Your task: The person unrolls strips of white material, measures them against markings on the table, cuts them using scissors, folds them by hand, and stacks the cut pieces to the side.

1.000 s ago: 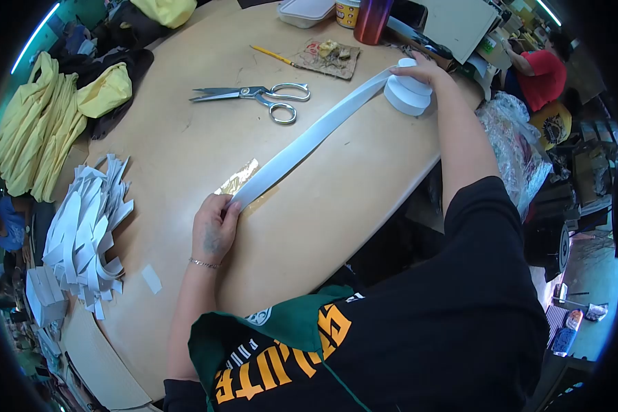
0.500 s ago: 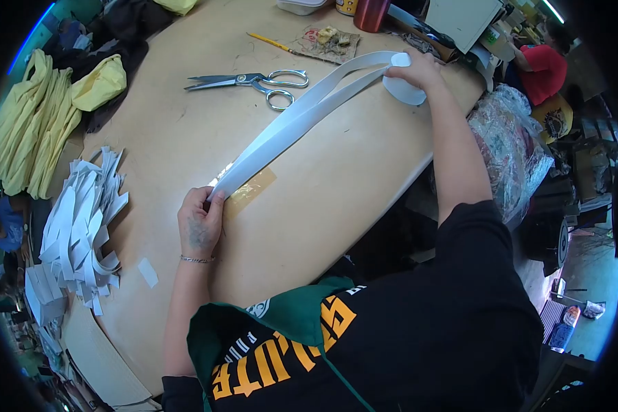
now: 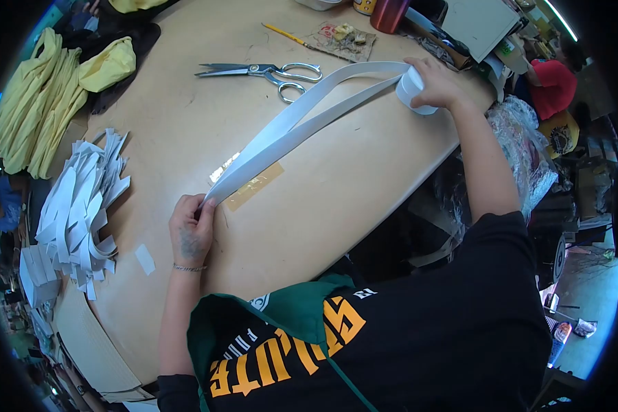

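Observation:
A long white strip point(image 3: 275, 152) stretches diagonally over the table, doubled into two layers that part toward the right. My left hand point(image 3: 193, 226) pinches its lower-left end between thumb and fingers. At the upper right, my right hand point(image 3: 434, 84) is closed around the strip's other end, where a white rolled or looped part point(image 3: 410, 89) hangs below the fingers. Whether that part is a full roll, I cannot tell. Large metal scissors point(image 3: 264, 71) lie behind the strip, blades pointing left. Beneath the strip, a patch of shiny tape point(image 3: 255, 187) is stuck to the table.
A heap of cut white strips point(image 3: 82, 206) hangs at the table's left, near folded yellow cloth point(image 3: 31, 103). A yellow brush point(image 3: 285, 33), a stained cardboard piece point(image 3: 343, 41) and a red cup point(image 3: 389, 15) stand or lie at the back. A person in red point(image 3: 553, 75) is at far right.
My right hand has shifted rightward and slightly down, drawing the strip's layers further apart at that end. The rolled part shows more clearly. My left hand keeps its pinch; the whole view has shifted slightly.

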Demonstrator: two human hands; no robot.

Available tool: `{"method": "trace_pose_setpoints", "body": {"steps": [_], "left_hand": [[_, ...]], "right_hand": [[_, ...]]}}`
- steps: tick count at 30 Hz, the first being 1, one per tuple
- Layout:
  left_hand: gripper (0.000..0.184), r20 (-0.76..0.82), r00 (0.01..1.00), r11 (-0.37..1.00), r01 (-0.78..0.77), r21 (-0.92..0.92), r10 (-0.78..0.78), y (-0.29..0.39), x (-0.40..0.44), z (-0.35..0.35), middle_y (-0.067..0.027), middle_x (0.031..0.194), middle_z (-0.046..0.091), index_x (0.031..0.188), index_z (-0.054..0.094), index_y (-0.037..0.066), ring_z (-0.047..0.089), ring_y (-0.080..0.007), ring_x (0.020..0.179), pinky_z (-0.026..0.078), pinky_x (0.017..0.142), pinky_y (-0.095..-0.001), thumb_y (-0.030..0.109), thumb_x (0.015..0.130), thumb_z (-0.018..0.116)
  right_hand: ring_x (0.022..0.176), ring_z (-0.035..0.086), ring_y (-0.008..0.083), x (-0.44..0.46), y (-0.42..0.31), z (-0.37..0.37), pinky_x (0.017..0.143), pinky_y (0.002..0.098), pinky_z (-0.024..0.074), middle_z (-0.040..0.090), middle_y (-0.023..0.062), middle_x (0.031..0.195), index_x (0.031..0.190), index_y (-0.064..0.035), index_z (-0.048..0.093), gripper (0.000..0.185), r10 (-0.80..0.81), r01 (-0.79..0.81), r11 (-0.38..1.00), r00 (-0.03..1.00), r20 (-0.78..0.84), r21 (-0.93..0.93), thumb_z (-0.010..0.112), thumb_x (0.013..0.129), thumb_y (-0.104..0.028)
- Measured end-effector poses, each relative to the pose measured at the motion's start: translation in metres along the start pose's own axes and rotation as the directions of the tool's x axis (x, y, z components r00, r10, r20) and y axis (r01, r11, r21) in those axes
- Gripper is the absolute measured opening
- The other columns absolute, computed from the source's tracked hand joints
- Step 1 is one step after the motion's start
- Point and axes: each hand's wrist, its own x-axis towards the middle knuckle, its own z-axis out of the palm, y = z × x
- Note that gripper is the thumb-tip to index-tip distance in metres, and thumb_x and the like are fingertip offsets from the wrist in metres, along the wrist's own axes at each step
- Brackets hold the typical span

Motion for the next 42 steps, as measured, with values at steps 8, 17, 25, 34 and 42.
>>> {"method": "trace_pose_setpoints", "body": {"steps": [8,17,25,34,42], "left_hand": [[0.012,0.018,1.000,1.000,0.019,-0.010,-0.019,0.009,-0.015,-0.005,-0.0060,0.069,0.052,0.084,0.063,-0.003,0.047,-0.0129,0.058,0.039,0.056,-0.0244,0.010,0.085,0.062],[0.013,-0.008,0.999,0.998,0.037,-0.056,-0.037,0.006,-0.014,0.000,-0.0062,0.070,0.052,0.086,0.063,-0.002,0.047,-0.0130,0.059,0.040,0.056,-0.0246,0.011,0.085,0.062],[0.013,-0.013,1.000,0.999,0.025,-0.043,-0.025,0.005,-0.015,0.001,-0.0061,0.070,0.052,0.086,0.064,-0.002,0.048,-0.0128,0.058,0.040,0.056,-0.0246,0.010,0.085,0.062],[0.013,-0.029,0.999,1.000,-0.013,-0.024,0.012,0.006,-0.014,0.001,-0.0053,0.069,0.051,0.085,0.064,-0.002,0.047,-0.0123,0.058,0.040,0.055,-0.0243,0.010,0.084,0.062],[0.012,0.012,1.000,1.000,0.019,-0.013,-0.019,0.009,-0.015,-0.005,-0.0052,0.070,0.051,0.086,0.064,-0.003,0.047,-0.0118,0.059,0.039,0.055,-0.0239,0.009,0.084,0.062]], "right_hand": [[0.128,0.029,0.0423,0.003,0.005,0.014,0.107,0.0436,0.0263,0.035,0.0233,0.135,0.138,-0.0233,0.036,0.102,0.236,-0.232,0.971,0.969,-0.078,0.052,0.079,0.048,-0.042],[0.127,0.035,0.0350,0.000,0.041,-0.001,0.104,0.0419,0.0319,0.037,0.0206,0.136,0.135,-0.0205,0.042,0.090,-0.104,0.115,0.961,0.993,-0.056,0.251,0.074,0.055,-0.049],[0.120,0.044,0.0338,-0.003,0.007,-0.004,0.101,0.0406,0.0370,0.046,0.0190,0.128,0.126,-0.0185,0.051,0.080,0.148,-0.128,0.976,0.983,-0.108,0.177,0.074,0.056,-0.050],[0.132,0.028,0.0360,-0.009,-0.011,-0.013,0.107,0.0479,0.0267,0.034,0.0186,0.139,0.139,-0.0247,0.034,0.099,-0.061,0.060,0.981,0.998,0.002,-0.182,0.079,0.054,-0.047],[0.133,0.027,0.0332,-0.012,-0.053,0.000,0.097,0.0642,0.0302,0.034,0.0143,0.140,0.140,-0.0271,0.031,0.093,0.042,-0.098,0.938,0.984,-0.173,-0.333,0.077,0.060,-0.042]]}}
